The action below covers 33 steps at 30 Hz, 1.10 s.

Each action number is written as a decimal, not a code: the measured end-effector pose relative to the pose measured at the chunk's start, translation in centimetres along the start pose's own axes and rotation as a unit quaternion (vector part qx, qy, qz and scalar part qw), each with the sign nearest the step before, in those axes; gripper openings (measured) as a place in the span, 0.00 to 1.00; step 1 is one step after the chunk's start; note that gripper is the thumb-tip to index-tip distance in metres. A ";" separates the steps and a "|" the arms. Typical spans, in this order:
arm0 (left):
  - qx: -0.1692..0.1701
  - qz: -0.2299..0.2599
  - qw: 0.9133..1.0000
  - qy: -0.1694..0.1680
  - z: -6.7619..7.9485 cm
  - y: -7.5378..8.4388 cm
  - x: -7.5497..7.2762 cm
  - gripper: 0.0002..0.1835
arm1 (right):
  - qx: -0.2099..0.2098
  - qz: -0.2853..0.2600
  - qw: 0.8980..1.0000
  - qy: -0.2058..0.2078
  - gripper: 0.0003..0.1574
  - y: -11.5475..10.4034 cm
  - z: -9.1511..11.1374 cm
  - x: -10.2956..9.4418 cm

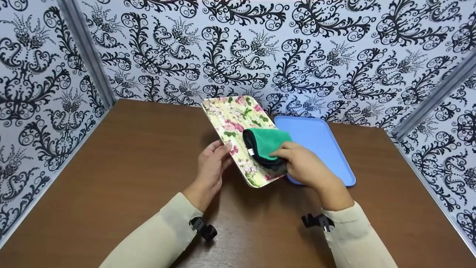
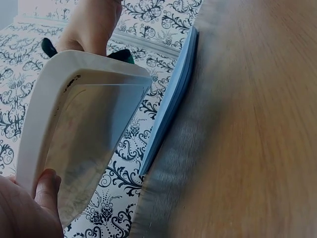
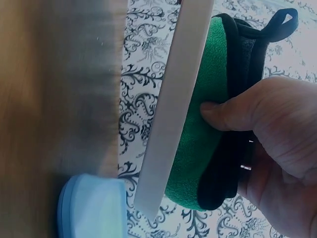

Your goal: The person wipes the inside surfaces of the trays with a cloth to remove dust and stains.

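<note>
In the head view my left hand (image 1: 212, 163) grips the left edge of a floral tray (image 1: 227, 115), cream with pink flowers and green leaves. It is held tilted above the table, its plain pale underside showing in the left wrist view. My right hand (image 1: 303, 162) pinches a folded green cloth (image 1: 266, 141) with black edging and a small white tag, laid against the tray's patterned face. In the right wrist view the thumb (image 3: 223, 116) presses on the green cloth, and a black hanging loop (image 3: 282, 25) sticks out at its top.
A blue tray (image 1: 316, 137) lies on the brown wooden table (image 1: 141, 149), to the right and behind the floral one. Walls (image 1: 238, 48) with black scroll patterns stand around the back and sides. A dark camera strap (image 1: 202, 227) sits on each wrist.
</note>
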State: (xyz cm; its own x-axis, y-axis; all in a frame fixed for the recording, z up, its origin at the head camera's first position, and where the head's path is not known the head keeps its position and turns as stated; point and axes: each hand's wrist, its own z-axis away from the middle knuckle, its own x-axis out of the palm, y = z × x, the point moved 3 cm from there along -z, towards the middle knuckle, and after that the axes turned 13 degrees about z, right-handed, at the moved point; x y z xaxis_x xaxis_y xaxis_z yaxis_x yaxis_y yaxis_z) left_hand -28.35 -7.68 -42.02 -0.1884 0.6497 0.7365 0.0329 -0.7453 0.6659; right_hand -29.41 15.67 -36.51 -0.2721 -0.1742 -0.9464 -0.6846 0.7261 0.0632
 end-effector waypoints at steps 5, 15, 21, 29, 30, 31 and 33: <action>0.000 0.001 1.000 0.004 -0.1 0.0 -0.1 0.17 | -0.010 0.006 1.000 0.004 0.33 -1.2 0.0 -0.2; 0.007 0.003 1.000 0.009 -0.1 0.1 -0.1 0.15 | -0.063 0.005 0.997 0.036 0.31 -3.5 -0.3 -0.2; 0.008 0.004 1.000 0.005 0.0 0.1 0.0 0.15 | -0.085 0.015 0.995 0.052 0.28 -4.1 -0.1 -0.7; 0.008 0.006 1.000 0.008 -0.1 0.0 -0.1 0.15 | -0.099 0.006 0.995 0.023 0.27 -4.1 0.1 -1.3; 0.007 0.004 1.000 0.010 -0.1 0.0 -0.1 0.16 | -0.099 0.006 0.995 0.019 0.27 -4.0 0.1 -1.4; 0.006 0.003 1.000 0.012 -0.1 0.0 -0.2 0.16 | -0.099 0.005 0.995 0.016 0.27 -3.9 0.1 -1.5; 0.005 0.000 1.000 0.014 -0.1 0.0 -0.2 0.17 | -0.099 0.004 0.995 0.011 0.27 -3.6 0.2 -1.6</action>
State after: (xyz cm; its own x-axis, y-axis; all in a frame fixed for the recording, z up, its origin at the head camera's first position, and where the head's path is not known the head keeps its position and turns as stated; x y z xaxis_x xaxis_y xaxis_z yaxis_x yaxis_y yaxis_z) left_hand -28.45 -7.80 -42.21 -0.2163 0.6456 0.7324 0.0426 -0.7432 0.6677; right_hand -26.37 13.43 -35.28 -0.2920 -0.1850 -0.9384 -0.8017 0.5823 0.1347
